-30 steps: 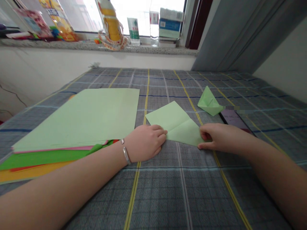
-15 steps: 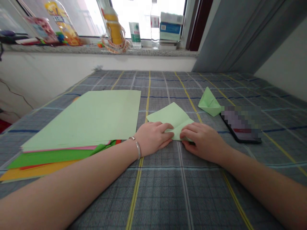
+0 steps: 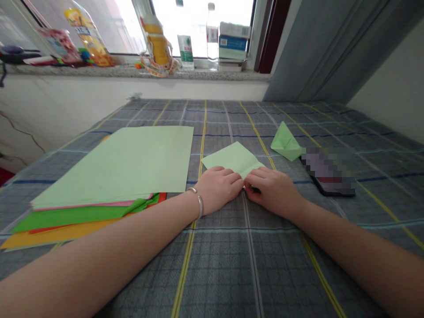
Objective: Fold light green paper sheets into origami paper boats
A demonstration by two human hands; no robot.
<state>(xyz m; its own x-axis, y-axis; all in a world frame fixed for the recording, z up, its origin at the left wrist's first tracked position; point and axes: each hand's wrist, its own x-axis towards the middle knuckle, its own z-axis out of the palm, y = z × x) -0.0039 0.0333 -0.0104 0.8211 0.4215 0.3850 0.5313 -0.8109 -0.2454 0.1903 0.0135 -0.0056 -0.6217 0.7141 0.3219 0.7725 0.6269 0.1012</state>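
Observation:
A light green sheet of paper point(image 3: 233, 157) with a crease lies on the cloth in front of me, its far corner pointing away. My left hand point(image 3: 221, 187), with a silver bracelet at the wrist, rests over its near left side, fingers together and pressed on the paper. My right hand point(image 3: 270, 190) is closed in a pinch at the near right edge, thumb under curled fingers. The two hands' fingertips meet at the near corner, which they hide. A folded green paper piece point(image 3: 285, 143) stands beyond my right hand.
To the left lies a stack of large sheets, light green paper point(image 3: 132, 159) on top, with green, red and orange sheets below. A phone point(image 3: 326, 172) lies on the right. Bottles, a box point(image 3: 233, 42) and packets line the windowsill point(image 3: 198, 75) behind the plaid cloth point(image 3: 215, 265).
My hands have come together at the paper's near corner. The left moved slightly right and its fingers closed up; the right moved slightly left. Less of the paper's near part shows.

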